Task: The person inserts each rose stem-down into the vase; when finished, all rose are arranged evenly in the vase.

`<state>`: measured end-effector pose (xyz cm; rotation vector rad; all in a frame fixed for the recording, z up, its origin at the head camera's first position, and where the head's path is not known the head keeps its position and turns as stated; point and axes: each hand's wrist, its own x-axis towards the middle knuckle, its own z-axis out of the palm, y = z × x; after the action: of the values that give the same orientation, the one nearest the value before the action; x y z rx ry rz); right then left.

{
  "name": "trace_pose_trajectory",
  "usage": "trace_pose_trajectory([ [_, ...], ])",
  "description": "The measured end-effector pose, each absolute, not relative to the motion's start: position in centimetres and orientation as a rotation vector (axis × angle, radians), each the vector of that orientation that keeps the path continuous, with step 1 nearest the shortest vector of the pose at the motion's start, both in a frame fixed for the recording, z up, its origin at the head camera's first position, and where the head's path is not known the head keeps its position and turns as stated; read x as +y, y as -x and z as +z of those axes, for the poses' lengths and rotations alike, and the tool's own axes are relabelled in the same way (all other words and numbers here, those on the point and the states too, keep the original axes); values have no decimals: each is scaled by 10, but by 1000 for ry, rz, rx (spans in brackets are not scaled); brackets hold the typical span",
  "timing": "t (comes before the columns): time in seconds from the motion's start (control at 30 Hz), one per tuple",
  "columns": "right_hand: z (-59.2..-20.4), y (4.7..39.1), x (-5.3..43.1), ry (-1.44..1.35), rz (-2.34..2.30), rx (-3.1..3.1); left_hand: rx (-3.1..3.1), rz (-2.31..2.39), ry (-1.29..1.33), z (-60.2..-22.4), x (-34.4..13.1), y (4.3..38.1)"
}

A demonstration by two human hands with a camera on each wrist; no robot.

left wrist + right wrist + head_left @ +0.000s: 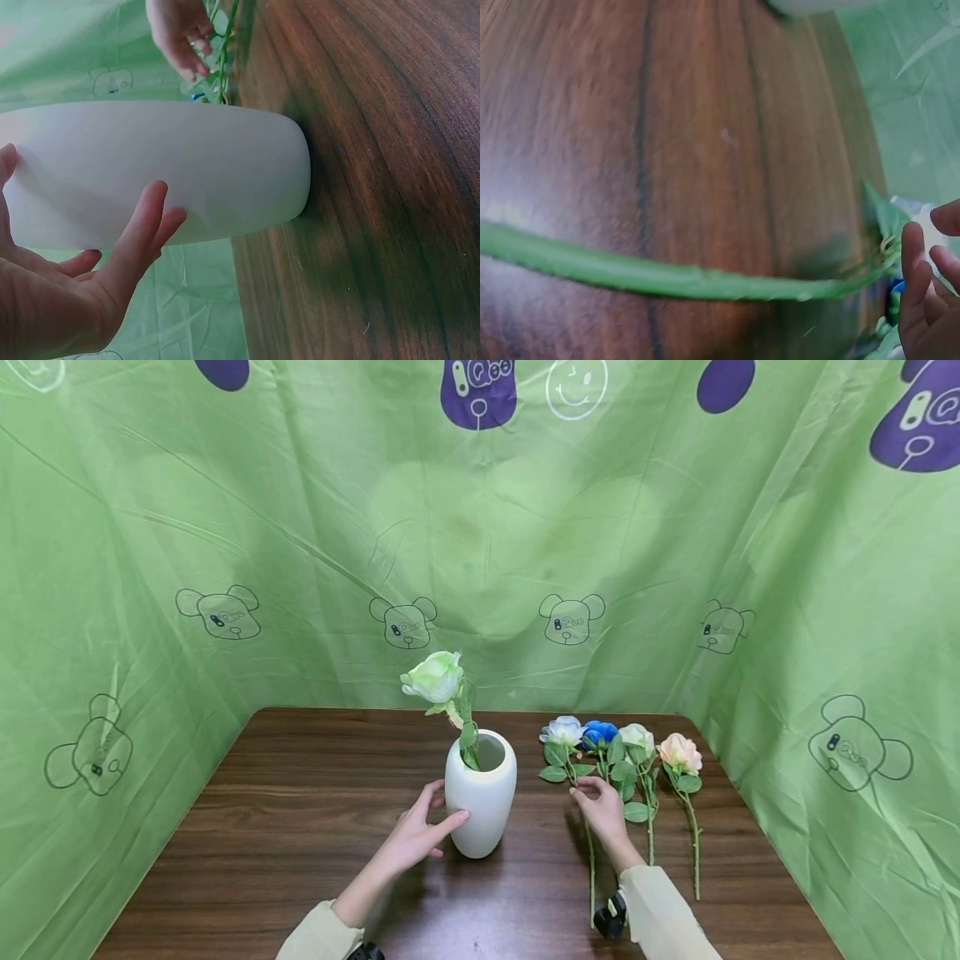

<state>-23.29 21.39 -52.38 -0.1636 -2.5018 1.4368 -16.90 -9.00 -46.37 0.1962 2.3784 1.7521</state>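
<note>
A white vase [487,810] stands upright with one pale green rose [435,678] leaning out of its mouth to the left. My left hand [412,835] rests against the vase's left side, its thumb on the front; in the left wrist view the fingers [150,206] are spread along the wall. At the right, my right hand [603,814] reaches to the upper stem of a pale blue rose [564,732] lying on the table. In the right wrist view its fingers [913,247] are apart beside the leafy end of the green stem [705,279].
Next to the pale blue rose lie a deep blue rose [599,734], a cream rose [637,739] and a peach rose [680,752], blooms toward the back edge. The brown wooden table [300,810] is enclosed by green printed cloth [480,543] at the back and both sides.
</note>
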Motion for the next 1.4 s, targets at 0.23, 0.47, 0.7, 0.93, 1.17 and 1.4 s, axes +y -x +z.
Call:
trace_pose_trajectory([
  [0.23,-540,230,225,331,1293,-2689,2370,1750,-193,-463,-90,169],
  [0.47,-547,230,227,355,1412,-2712,2356,1747,-193,-450,-88,163],
  [0.7,-541,227,219,307,1730,-2537,2378,1725,-198,-420,-84,149],
  [0.93,-529,221,210,166,1966,-2362,2355,1751,-196,-446,-88,161],
  [1.17,-510,219,201,-85,2031,-2238,2361,1753,-192,-464,-90,169],
  [1.4,-504,233,199,-460,2144,-1991,2378,1743,-188,-464,-90,170],
])
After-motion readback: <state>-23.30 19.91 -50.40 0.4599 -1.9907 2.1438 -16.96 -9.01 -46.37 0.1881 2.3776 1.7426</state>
